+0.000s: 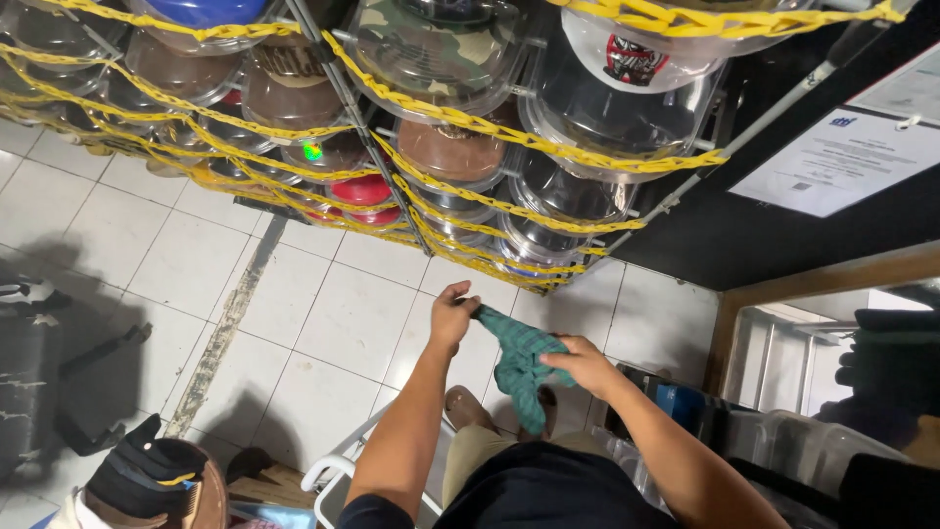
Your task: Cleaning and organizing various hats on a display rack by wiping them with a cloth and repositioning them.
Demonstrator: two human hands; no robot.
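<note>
Seen from above, the left hand (450, 315) pinches one corner of a green plaid cloth (519, 364) while the right hand (585, 365) grips it lower down, so the fabric hangs stretched between them over a white tiled floor (323, 313). Just ahead stands a wire rack (411, 225) of caps in clear plastic cases (441, 49), laced with yellow plastic chain (529, 137). A printed paper sheet (842, 162) hangs on the dark wall at right.
</note>
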